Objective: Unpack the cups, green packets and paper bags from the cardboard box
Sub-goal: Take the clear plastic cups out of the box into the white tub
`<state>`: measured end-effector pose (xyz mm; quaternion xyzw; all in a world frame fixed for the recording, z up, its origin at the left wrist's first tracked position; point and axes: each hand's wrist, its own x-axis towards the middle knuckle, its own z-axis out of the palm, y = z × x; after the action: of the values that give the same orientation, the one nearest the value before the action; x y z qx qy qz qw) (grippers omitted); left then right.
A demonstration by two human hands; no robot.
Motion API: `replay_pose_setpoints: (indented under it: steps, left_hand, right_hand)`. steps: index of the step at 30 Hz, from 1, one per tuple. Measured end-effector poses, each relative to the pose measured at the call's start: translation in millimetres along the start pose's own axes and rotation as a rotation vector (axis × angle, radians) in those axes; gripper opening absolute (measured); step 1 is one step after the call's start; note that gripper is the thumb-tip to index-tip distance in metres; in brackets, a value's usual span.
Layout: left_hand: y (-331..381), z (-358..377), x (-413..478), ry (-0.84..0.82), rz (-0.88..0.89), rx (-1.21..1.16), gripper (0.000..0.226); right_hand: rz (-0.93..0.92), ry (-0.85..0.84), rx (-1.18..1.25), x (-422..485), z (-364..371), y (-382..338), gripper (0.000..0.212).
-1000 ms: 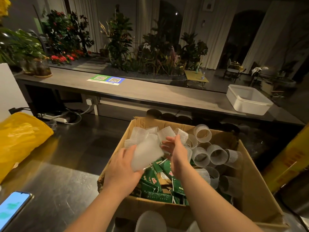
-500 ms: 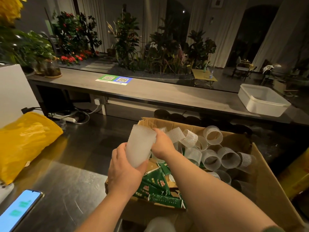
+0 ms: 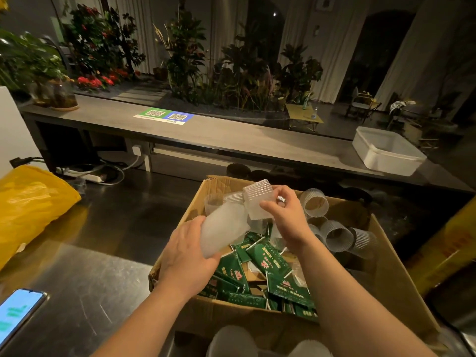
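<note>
The cardboard box [image 3: 386,276] sits open on the steel tabletop [image 3: 85,300], near the centre-right of the scene. Both hands are above its left half, close together but not touching. The left hand [image 3: 188,261] is wrapped around the lower end of a frosted stack of cups [image 3: 222,231], tilted with its open end up and to the right. The right hand [image 3: 286,217] pinches a single ribbed cup [image 3: 257,199] by its side, just above and touching the mouth of that stack. More ribbed cups [image 3: 334,234] lie loose on their sides along the far and right parts of the box. The green packets [image 3: 268,264] are heaped in the near part of the box, beneath the hands. To the left, a yellow plastic bag [image 3: 31,204] rests on the tabletop, and a lit phone [image 3: 15,313] lies at the near left edge. A white tub [image 3: 386,150] stands on the far counter at the right.
</note>
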<state>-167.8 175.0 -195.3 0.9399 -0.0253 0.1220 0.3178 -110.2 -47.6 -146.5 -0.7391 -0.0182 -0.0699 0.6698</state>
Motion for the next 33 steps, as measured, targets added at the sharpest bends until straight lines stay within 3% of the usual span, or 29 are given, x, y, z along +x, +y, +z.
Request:
replay_pose_setpoints:
  steps: [4, 9, 12, 14, 16, 18, 19, 23, 27, 30, 33]
  left_hand:
    - [2.9, -2.0, -4.0, -0.01, 0.033, -0.002, 0.079]
    - [0.3, -1.6, -5.6, -0.029, 0.079, 0.008, 0.081]
    - [-2.5, 0.9, -5.2, -0.016, 0.076, 0.015, 0.082]
    - [-3.6, 0.6, -3.0, 0.021, 0.031, -0.035, 0.079]
    - [-3.4, -0.4, -1.1, 0.084, -0.031, -0.138, 0.08]
    - [-6.9, -1.5, 0.7, 0.179, -0.094, -0.293, 0.082]
    - [-8.7, -1.7, 0.7, 0.214, -0.108, -0.355, 0.082]
    - [-14.5, -3.2, 1.1, 0.233, -0.133, -0.493, 0.083]
    - [-12.5, -4.6, 0.6, 0.237, -0.148, -0.512, 0.081]
    - [-13.0, -3.6, 0.0, 0.232, -0.123, -0.472, 0.081]
    - [-13.9, -2.5, -0.2, 0.217, -0.119, -0.42, 0.084]
  right_hand:
    - [-0.051, -0.238, -0.191, -13.9, 3.4, -9.5, 0.076]
    - [0.017, -0.41, -0.265, -24.6, 14.0, -4.9, 0.07]
    - [0.086, -0.522, -0.156, -31.8, 22.7, 1.4, 0.087]
    - [0.09, -0.405, -0.024, -28.2, 30.6, 4.3, 0.087]
    - [0.129, -0.135, 0.047, -18.8, 36.3, 6.5, 0.054]
    - [0.192, 0.033, -0.084, -9.8, 44.8, 11.3, 0.025]
    - [0.214, 0.017, -0.206, -7.6, 49.0, 15.9, 0.023]
    - [0.218, -0.167, -0.662, 1.6, 73.8, 43.5, 0.057]
    - [0.307, 0.041, -0.621, 11.9, 88.7, 52.5, 0.077]
    - [0.309, 0.123, -0.613, 13.2, 90.3, 57.3, 0.073]
    - [0.34, 0.099, -0.499, 11.0, 86.4, 62.6, 0.069]
